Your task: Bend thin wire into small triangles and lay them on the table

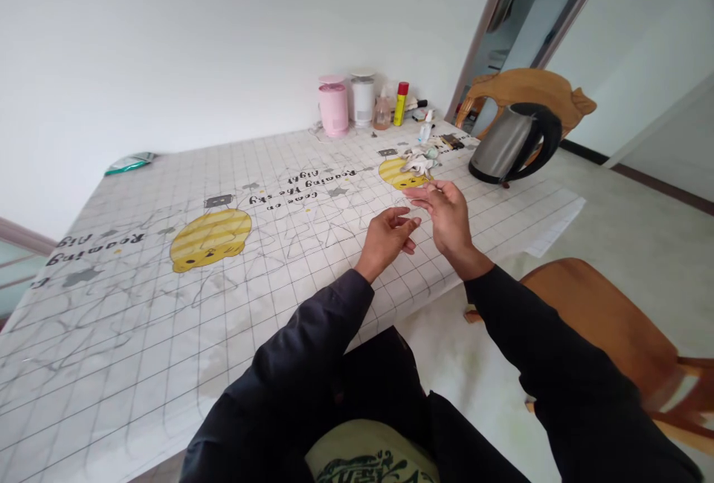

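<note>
Above the near edge of the table (312, 260), my two hands are close together but apart. My left hand (386, 240) is half curled, its thumb drawn in against the bent fingers. My right hand (448, 216) is a little higher and to the right, with thumb and fingertips brought together. If either pinch holds anything, it is too small or thin to make out. Just beyond my right hand lies a crumpled whitish cloth or tissue (422, 161) on the printed grid tablecloth.
A steel electric kettle (500, 144) stands at the right. Along the wall are a pink canister (333, 107), a white canister (363, 100), a pump bottle (382, 112) and a yellow spray can (400, 105). A green packet (130, 163) lies far left. A wooden chair (596, 319) stands right.
</note>
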The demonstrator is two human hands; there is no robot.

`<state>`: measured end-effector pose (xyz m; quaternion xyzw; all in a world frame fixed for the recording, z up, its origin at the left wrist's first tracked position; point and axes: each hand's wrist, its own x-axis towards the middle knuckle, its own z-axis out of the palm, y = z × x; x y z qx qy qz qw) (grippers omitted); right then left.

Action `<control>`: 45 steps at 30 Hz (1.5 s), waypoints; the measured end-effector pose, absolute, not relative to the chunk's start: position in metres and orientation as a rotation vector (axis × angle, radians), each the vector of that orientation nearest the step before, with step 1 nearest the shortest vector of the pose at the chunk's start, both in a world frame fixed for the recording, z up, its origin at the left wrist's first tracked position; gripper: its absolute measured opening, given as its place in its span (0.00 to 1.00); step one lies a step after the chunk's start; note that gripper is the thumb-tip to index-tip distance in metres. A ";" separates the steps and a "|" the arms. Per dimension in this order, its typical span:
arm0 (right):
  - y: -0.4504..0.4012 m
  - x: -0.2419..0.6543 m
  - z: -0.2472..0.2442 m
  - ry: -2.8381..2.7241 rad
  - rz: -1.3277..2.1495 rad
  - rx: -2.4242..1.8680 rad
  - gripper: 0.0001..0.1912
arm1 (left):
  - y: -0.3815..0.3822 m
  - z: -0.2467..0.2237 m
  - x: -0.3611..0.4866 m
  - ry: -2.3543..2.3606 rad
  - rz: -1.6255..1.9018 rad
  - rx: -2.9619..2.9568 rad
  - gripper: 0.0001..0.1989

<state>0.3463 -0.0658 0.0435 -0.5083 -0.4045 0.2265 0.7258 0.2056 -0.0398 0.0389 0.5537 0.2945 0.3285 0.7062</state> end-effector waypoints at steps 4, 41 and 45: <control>-0.067 0.338 0.039 -0.887 0.549 -1.077 0.19 | -0.034 0.025 0.195 0.607 0.782 1.293 0.14; -0.120 0.362 0.068 -1.036 0.934 -1.173 0.16 | -0.028 0.016 0.174 0.862 0.806 1.623 0.17; -0.122 0.368 0.072 -1.031 0.949 -1.254 0.15 | -0.032 0.016 0.173 0.881 0.794 1.704 0.17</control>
